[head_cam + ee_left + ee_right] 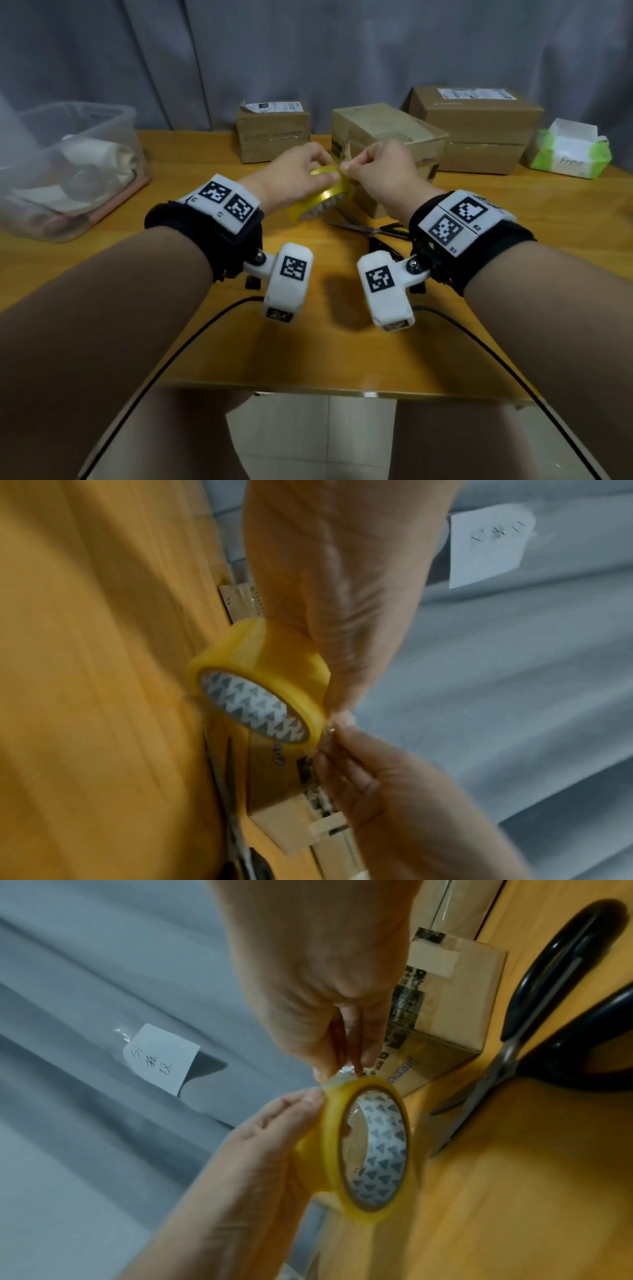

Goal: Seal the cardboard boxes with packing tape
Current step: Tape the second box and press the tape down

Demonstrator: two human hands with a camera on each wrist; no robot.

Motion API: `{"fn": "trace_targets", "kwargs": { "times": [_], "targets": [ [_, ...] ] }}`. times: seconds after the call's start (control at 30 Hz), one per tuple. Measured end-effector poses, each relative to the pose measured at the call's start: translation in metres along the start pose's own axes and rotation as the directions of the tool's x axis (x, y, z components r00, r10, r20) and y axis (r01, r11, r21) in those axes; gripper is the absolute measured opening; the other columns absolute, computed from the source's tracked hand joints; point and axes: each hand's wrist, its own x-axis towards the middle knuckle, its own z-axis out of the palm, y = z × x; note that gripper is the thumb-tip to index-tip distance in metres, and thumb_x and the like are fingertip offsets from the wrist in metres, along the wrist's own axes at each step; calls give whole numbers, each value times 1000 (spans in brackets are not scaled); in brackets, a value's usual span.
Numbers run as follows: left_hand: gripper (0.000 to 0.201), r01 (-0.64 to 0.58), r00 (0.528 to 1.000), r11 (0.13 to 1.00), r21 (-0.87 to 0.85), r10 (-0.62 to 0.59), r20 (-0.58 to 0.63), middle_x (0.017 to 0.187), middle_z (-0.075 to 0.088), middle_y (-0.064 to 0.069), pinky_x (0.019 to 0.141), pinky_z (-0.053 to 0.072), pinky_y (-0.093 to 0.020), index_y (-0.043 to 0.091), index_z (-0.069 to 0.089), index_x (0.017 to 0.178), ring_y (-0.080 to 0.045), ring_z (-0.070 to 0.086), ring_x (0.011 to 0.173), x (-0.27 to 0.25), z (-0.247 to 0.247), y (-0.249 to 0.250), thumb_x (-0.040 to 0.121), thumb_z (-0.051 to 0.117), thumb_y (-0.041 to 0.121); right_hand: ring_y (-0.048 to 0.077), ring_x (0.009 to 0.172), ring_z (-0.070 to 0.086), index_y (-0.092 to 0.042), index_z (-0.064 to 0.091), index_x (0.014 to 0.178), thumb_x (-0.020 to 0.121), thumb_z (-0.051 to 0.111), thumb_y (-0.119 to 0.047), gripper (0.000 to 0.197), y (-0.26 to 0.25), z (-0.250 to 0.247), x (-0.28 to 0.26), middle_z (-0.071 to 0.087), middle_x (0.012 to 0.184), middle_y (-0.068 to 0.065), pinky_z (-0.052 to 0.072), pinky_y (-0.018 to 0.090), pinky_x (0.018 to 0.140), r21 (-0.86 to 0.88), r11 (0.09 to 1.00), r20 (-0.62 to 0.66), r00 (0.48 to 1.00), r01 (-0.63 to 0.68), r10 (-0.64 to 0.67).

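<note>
Hands: left hand [301,171] grips tape roll [317,202] raised over table [102,274]; right hand [380,171] pinches the roll's free end | Boxes: cardboard boxes [472,116] grouped just behind hands | Scissors [373,233] lying beneath right wrist | Step: judged freeing tape end | Next: draw a strip out, lay along a box seam

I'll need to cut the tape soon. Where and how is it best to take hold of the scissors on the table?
Grip the scissors by the black handle loops, probably with the right hand coming from above on the near side. The loops lie flat on the table toward the person, while the blades point away toward the cardboard box.
</note>
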Motion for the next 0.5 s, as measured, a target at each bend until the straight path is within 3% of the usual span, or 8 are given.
{"fn": "trace_targets", "kwargs": {
  "times": [0.07, 0.13, 0.17, 0.23, 0.33, 0.5],
  "targets": [
    [30, -16, 999, 993, 114, 20, -34, 99, 61, -10, 65, 37, -16, 9, 54, 115, -22, 58, 97, 2, 2, -3, 91, 60, 26, 8, 60, 52, -9, 62, 68, 87, 68, -17, 22, -4, -1, -1, 57, 62, 0, 50, 28, 73, 29, 999, -12, 1000, 26, -25],
    [30, -17, 999, 996, 90, 20, -39, 111, 59, -7, 76, 36, -18, 9, 53, 116, -15, 53, 111, 0, 3, -8, 92, 60, 25, 9, 61, 53, -10, 61, 67, 88, 68, -18, 23, -5, -3, -1, 57, 63, 1, 51, 30, 76, 29, 999, -3, 999, 44, -44],
    [31, -30, 999, 999, 45, 31, -29, 112, 56, -2, 79, 37, -17, 9, 52, 118, -9, 50, 110, -1, 4, -10, 92, 60, 24, 11, 64, 55, -8, 64, 71, 88, 68, -18, 20, -3, -4, -2, 59, 65, 2, 53, 33, 78, 40, 998, 7, 999, 40, -40],
    [30, -83, 996, 996, 14, 83, -24, 102, 52, 5, 73, 39, -11, 11, 51, 118, -6, 47, 99, -4, 5, -11, 91, 61, 21, 16, 74, 60, -7, 66, 76, 88, 68, -18, 17, 3, -6, -1, 64, 73, 6, 55, 39, 83, 81, 996, 30, 999, 32, -35],
    [22, -122, 991, 992, 34, 123, -50, 96, 50, 6, 70, 35, -1, 12, 54, 111, -8, 45, 93, -7, 7, -12, 91, 61, 19, 19, 81, 62, -17, 63, 73, 90, 66, -18, 16, 8, -6, -5, 66, 79, 6, 54, 43, 87, 108, 992, 31, 997, 63, -67],
    [8, -66, 985, 996, -56, 57, -161, 94, 56, -1, 63, 36, -2, 15, 58, 97, -10, 49, 86, -4, 9, -9, 96, 53, 22, 18, 82, 61, -22, 64, 74, 87, 68, -12, 18, 9, -7, -10, 63, 77, -2, 54, 43, 87, 86, 988, 10, 991, 129, -130]
  ]
}}
